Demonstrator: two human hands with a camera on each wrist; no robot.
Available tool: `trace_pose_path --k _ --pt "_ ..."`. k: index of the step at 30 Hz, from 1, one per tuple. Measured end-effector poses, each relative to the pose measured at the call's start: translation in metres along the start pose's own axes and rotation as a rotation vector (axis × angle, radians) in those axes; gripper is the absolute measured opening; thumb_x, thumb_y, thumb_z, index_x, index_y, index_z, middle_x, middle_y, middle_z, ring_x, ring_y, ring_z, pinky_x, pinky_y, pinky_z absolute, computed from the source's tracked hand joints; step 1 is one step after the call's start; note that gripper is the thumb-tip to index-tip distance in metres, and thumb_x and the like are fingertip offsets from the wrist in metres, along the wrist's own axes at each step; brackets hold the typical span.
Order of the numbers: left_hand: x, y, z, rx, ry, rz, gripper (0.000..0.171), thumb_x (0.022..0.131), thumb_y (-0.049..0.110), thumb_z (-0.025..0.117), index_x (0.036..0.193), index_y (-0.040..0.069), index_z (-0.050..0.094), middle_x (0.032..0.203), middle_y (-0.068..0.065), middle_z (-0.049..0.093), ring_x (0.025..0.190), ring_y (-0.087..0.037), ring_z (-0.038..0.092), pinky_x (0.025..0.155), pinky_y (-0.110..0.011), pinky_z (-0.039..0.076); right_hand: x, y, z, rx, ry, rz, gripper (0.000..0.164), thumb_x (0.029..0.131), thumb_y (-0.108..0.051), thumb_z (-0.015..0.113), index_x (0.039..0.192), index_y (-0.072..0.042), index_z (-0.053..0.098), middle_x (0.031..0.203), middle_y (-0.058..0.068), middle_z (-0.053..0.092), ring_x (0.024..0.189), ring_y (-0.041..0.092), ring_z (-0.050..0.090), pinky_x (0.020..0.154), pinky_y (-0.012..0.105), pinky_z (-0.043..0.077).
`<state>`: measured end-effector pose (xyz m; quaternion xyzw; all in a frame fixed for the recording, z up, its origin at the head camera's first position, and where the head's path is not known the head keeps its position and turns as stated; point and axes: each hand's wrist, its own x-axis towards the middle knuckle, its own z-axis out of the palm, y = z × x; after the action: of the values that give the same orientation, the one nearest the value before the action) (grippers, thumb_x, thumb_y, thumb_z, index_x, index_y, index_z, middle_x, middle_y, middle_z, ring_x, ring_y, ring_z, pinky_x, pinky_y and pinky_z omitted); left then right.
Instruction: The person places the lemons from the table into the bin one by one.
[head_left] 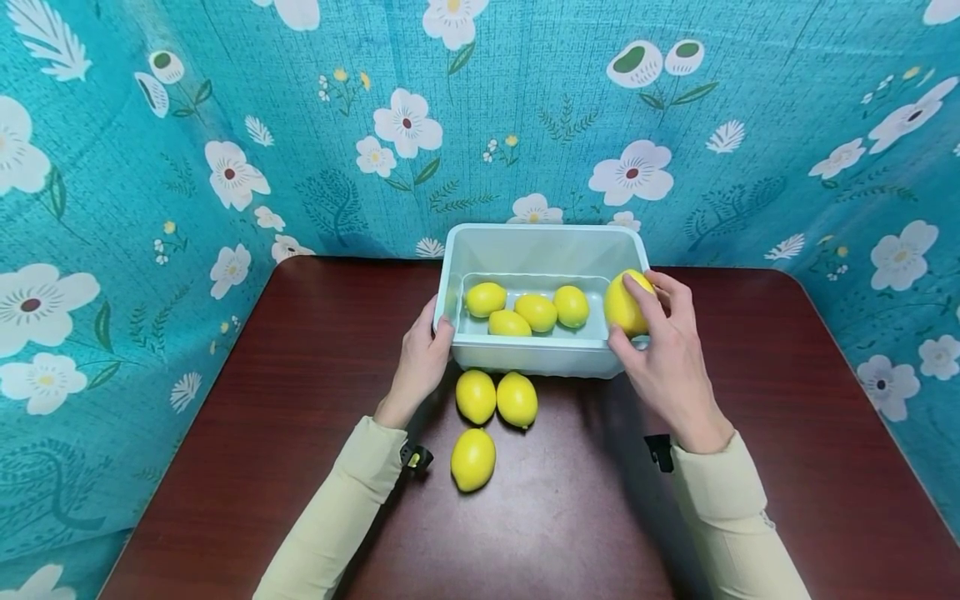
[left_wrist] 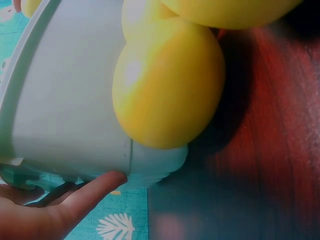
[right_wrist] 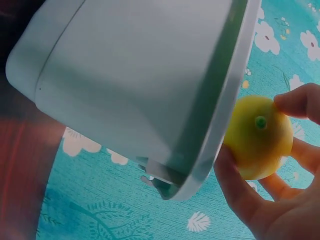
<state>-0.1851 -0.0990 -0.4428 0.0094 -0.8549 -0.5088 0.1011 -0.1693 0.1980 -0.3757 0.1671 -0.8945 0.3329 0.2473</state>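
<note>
A pale blue-grey plastic bin stands near the back of the table with several lemons on its floor. My left hand holds the bin's left end, thumb by the front corner. In the left wrist view, a finger of the left hand lies along the bin's side. With thumb and fingers, my right hand grips another lemon at the right end of the bin, level with the rim. The right wrist view shows that lemon between the fingertips, its green stem end visible.
Three loose lemons lie on the dark red-brown table in front of the bin: a left one and a right one side by side, and a nearer one. A blue flowered cloth hangs behind the table and at both sides.
</note>
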Motion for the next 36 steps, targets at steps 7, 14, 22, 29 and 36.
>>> trace_pose_path --k 7,14,22,29,36 --pt "0.000 0.000 0.000 0.005 0.001 -0.003 0.055 0.096 0.032 0.037 0.151 0.023 0.033 0.148 -0.005 0.046 0.108 -0.025 0.054 0.091 -0.040 0.048 0.000 0.003 0.003 -0.027 -0.004 -0.004 0.061 0.082 -0.003 0.068 0.140 -0.005 0.050 0.147 0.017 0.037 0.128 0.034 0.039 0.095 0.054 0.047" --pt "-0.001 -0.001 0.001 0.009 0.011 -0.011 0.055 0.096 0.032 0.037 0.150 0.023 0.035 0.147 -0.005 0.047 0.108 -0.025 0.054 0.093 -0.040 0.047 -0.001 0.004 0.005 -0.031 -0.002 -0.017 0.056 0.082 -0.001 0.067 0.136 -0.002 0.053 0.148 0.017 0.039 0.123 0.037 0.041 0.090 0.053 0.044" --pt "-0.001 -0.001 0.000 0.007 0.004 -0.011 0.055 0.096 0.033 0.037 0.151 0.024 0.034 0.143 -0.007 0.050 0.095 -0.025 0.057 0.081 -0.037 0.049 -0.002 0.006 0.006 -0.065 -0.021 -0.002 0.054 0.085 -0.002 0.066 0.137 -0.003 0.053 0.152 0.016 0.036 0.125 0.039 0.038 0.090 0.055 0.045" --pt "0.000 -0.003 0.001 0.013 0.012 -0.007 0.055 0.096 0.034 0.036 0.150 0.026 0.035 0.139 -0.010 0.053 0.082 -0.024 0.059 0.074 -0.036 0.051 -0.004 0.007 0.004 -0.110 -0.004 0.034 0.048 0.086 -0.008 0.064 0.133 -0.003 0.055 0.149 0.019 0.036 0.123 0.040 0.036 0.072 0.052 0.046" --pt "0.000 -0.002 0.001 0.001 0.011 0.001 0.054 0.097 0.034 0.035 0.150 0.027 0.035 0.141 -0.011 0.051 0.076 -0.022 0.057 0.066 -0.032 0.050 -0.006 0.013 0.006 -0.100 0.000 0.080 0.048 0.086 -0.010 0.064 0.132 0.000 0.055 0.147 0.023 0.035 0.125 0.043 0.032 0.083 0.056 0.040"
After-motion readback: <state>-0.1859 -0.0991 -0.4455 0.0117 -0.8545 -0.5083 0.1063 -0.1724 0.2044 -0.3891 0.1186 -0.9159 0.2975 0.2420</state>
